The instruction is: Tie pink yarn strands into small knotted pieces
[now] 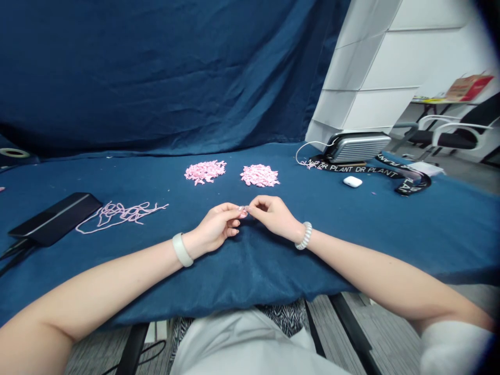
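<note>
A deep blue backdrop cloth (156, 78) hung behind a surface (351, 245) draped in matching blue fabric. Two heaps of small pink pieces (205, 172) sat near its middle, and everything else lay around them. Well to the right of the heaps stood a black office chair (449, 136), and nearer them a ribbed silver case (357, 147) rested on a black lanyard printed "DR PLANT" (406, 174). A white earbud case (352, 181) lay just in front of that lanyard. To the left of the heaps lay a black tablet-like slab (54, 219), and between it and the heaps ran a loose tangle of pink cord (121, 214).

Both arms reached in from the lower corners, elbows wide and forearms angled inward, and met just in front of the heaps. The left hand (214, 226), with a white band (182, 250) on its wrist, and the right hand (273, 216), with a coiled bracelet (303, 235), were both closed in a pinch, other fingers curled loosely. Their fingertips (242, 212) met on a tiny pink piece (242, 208) (too small to make out its shape), gripping it between them.
</note>
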Available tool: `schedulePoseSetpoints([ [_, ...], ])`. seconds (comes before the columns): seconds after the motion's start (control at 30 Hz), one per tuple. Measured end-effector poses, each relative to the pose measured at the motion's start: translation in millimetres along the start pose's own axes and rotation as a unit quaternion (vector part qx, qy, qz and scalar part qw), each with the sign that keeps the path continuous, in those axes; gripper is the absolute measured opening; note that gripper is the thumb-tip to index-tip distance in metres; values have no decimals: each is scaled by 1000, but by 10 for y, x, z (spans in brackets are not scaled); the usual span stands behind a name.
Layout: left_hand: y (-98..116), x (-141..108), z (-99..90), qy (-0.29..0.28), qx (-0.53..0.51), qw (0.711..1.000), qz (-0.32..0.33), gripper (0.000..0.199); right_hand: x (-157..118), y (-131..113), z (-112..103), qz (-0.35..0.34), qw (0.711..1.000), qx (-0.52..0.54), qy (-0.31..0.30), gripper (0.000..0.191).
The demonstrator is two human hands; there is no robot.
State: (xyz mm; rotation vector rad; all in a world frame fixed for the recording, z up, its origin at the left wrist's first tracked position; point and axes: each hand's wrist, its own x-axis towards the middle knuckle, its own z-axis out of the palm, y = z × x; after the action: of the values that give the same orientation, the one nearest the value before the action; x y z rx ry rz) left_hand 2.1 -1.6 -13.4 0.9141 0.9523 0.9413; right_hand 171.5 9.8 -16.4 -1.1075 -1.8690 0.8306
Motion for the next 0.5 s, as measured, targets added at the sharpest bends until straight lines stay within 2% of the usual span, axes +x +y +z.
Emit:
schedulePoseSetpoints([
  [0.2, -12, 1, -4, 1, 2, 1000, -1, 10, -54, -43, -4, -109, 990, -73, 46, 17],
  [0.33, -34, 8, -15, 9, 6, 1000, 5, 11, -68, -25, -24, -197, 974, -109, 20, 17],
  [0.5, -50, 13, -19, 8, 11, 1000, 26, 16, -61, 0, -50, -248, 955, -160, -4, 18],
])
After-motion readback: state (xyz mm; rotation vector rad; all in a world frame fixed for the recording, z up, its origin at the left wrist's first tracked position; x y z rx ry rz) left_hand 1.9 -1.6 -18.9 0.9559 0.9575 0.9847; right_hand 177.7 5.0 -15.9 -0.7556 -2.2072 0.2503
